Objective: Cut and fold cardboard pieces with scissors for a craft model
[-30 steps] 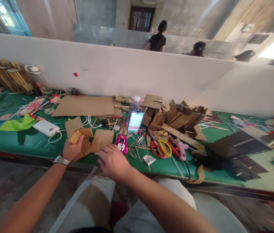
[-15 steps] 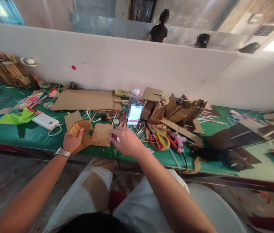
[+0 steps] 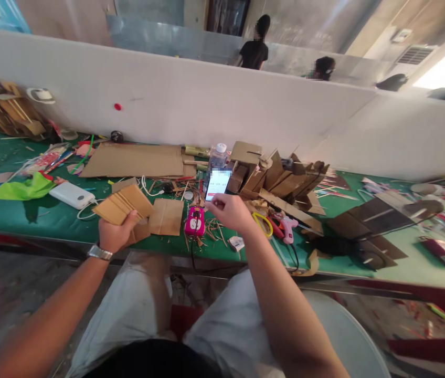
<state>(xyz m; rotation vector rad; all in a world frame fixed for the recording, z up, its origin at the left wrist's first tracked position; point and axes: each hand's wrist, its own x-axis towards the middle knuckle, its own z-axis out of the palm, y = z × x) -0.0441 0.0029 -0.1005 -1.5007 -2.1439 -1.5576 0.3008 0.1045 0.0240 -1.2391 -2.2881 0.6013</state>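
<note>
My left hand grips a folded piece of cardboard, its flaps standing up above the fingers. Beneath it lies more brown cardboard, with a flat creased cardboard square to its right. My right hand is at the lower edge of a lit phone that leans on a clear bottle. Its fingers are curled together, and anything between them is hidden. Just left of that hand sits a pink power strip with a black cable.
Thin scraps litter the green table. At right are yellow-handled scissors, a pink glue gun and cardboard constructions. A white power bank lies left; a large cardboard sheet lies behind. A white partition borders the back.
My right hand has moved right and up from the pink power strip to the phone, uncovering the strip. The cardboard in my left hand has turned and now shows its broad face.
</note>
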